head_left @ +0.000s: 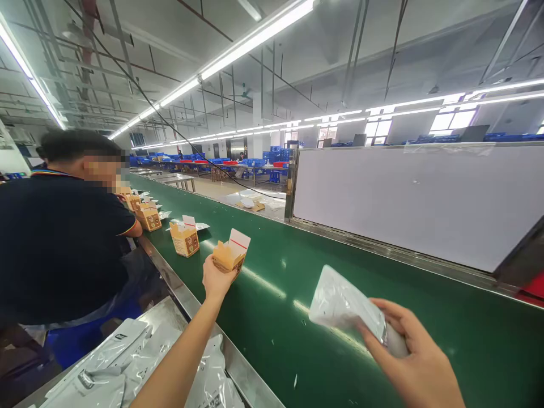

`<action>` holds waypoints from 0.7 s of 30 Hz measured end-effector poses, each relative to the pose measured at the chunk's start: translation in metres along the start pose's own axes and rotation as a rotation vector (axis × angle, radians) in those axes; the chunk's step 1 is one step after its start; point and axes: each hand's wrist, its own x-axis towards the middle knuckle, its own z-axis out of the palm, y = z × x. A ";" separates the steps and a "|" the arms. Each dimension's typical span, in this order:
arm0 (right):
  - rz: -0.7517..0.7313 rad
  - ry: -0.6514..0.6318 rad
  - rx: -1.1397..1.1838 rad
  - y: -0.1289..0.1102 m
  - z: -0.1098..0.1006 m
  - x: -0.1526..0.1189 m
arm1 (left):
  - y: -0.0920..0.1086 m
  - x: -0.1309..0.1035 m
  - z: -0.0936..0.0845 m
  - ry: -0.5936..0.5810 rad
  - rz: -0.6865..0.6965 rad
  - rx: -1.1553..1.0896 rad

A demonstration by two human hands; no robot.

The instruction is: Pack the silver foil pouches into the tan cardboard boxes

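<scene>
Head-camera view, factory packing line: the worker's left hand (216, 279) is closed around the base of a small tan cardboard carton (228, 256), lifting it just above the near side of the long green conveyor belt (425, 340). The carton's white top flap stands open and upright, crossed by 1 thin red stripe. Its printed face is too small to read.

The right hand (414, 357) is clamped on the lower end of a translucent white plastic pouch (344, 303), thumb on top and fingers curled beneath, holding it tilted over the belt, well apart from the carton. The pouch is crinkled and glossy, with something pale inside that cannot be made out.

Farther up the belt stands a second open tan carton with a red-striped flap (184, 238), and beyond it a cluster of similar cartons (147, 215) in front of a co-worker in a dark polo shirt (59, 249) on the left.

A steel side tray (250, 377) beside the belt holds a heap of grey-white plastic bags (127, 362) bearing dark print that cannot be read. A plain white panel (403, 198) runs along the belt's far edge. Blue crates (276, 156) sit stacked in the background under fluorescent strip lights.
</scene>
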 end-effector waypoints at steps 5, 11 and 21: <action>-0.562 0.511 0.172 -0.057 -0.007 0.017 | 0.040 -0.090 -0.003 -0.159 0.245 -0.095; -0.942 0.117 0.077 -0.055 -0.001 0.009 | 0.054 -0.164 -0.012 -0.141 0.276 -0.185; -0.583 -0.891 0.105 -0.054 -0.028 -0.011 | 0.050 -0.210 -0.010 -0.151 0.500 -0.174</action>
